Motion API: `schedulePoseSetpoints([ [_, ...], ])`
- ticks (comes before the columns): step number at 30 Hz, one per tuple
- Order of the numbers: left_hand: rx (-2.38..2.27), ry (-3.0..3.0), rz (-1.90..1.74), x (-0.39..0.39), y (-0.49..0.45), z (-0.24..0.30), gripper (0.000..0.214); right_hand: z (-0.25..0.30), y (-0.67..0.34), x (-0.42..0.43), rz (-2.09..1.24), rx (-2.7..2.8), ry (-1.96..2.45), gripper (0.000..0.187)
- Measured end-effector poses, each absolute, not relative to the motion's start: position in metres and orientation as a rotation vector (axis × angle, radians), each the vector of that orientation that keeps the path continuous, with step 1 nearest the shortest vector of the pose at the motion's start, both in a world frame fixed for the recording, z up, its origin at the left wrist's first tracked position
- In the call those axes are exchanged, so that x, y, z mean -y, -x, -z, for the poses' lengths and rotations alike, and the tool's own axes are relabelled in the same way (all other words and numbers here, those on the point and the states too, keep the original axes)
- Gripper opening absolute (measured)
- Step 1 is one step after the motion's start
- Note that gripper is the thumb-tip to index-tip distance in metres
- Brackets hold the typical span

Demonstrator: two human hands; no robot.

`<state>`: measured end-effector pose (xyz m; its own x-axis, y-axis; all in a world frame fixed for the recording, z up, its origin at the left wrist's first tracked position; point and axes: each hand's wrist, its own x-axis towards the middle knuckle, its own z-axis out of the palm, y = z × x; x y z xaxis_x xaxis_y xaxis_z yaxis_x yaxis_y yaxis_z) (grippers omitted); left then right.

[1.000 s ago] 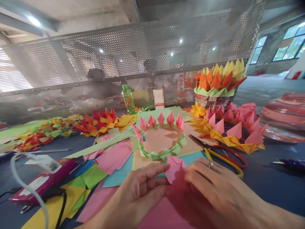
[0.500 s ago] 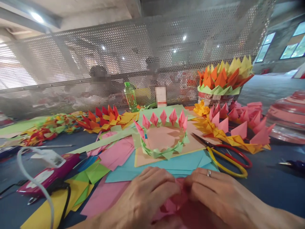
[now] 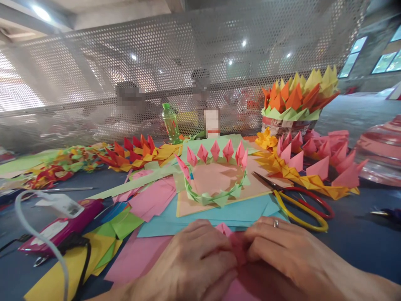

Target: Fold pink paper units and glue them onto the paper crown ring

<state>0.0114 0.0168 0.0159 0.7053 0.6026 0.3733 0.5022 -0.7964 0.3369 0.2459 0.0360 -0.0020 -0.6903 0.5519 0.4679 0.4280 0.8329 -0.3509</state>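
A folded piece of pink paper (image 3: pixel 238 250) is pinched between my two hands at the bottom centre, with a small pleated tip showing above the fingers. My left hand (image 3: pixel 196 255) is closed on its left side, fingers curled. From the right, my right hand (image 3: pixel 282 246), with a ring on one finger, grips the same paper. Much of the paper lies hidden under the fingers. Just beyond the hands stands a ring of folded green paper (image 3: pixel 216 198) with several pink paper points (image 3: pixel 215 150) upright along its back edge. It rests on peach and blue sheets (image 3: pixel 200 221).
Scissors (image 3: pixel 300 209) with red and yellow handles lie open at the right. Folded paper rings (image 3: pixel 313 184) and a petal-covered basket (image 3: pixel 291 123) sit behind them. At left are a magenta power strip (image 3: pixel 62 225) and loose coloured sheets; a green bottle (image 3: pixel 171 125) stands at the back.
Both hands have stayed at the pink paper, their fingers shifting slightly. A pleated pink tip now shows above the fingers. The view has tilted a little.
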Motion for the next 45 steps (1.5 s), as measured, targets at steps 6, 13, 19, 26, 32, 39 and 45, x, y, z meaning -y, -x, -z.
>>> schedulePoseSetpoints([
  [6,-0.984,-2.679,-0.755,-0.017,-0.01,-0.02,0.025,-0.001,-0.245,-0.035,-0.234,2.462,0.802,0.015],
  [13,-0.969,-2.643,-0.736,-0.013,-0.006,-0.02,0.029,0.0,-0.245,-0.032,-0.325,2.453,0.791,0.016],
  [19,-0.955,-2.601,-0.696,-0.015,-0.006,-0.018,0.029,-0.004,-0.247,-0.031,-0.387,2.485,0.774,0.025],
  [26,-0.928,-2.288,-0.869,-0.032,-0.012,-0.003,0.013,0.006,-0.244,-0.04,-0.522,2.381,0.8,0.026],
  [32,-1.079,-2.173,-0.846,-0.032,-0.021,-0.009,0.016,0.005,-0.247,-0.039,-0.636,2.331,0.799,0.029],
  [39,-1.024,-2.169,-0.902,-0.035,-0.022,-0.006,0.022,0.005,-0.245,-0.038,-0.591,2.361,0.782,0.026],
  [45,-1.023,-2.168,-0.89,-0.036,-0.024,-0.003,0.023,-0.006,-0.245,-0.038,-0.559,2.471,0.82,0.015],
])
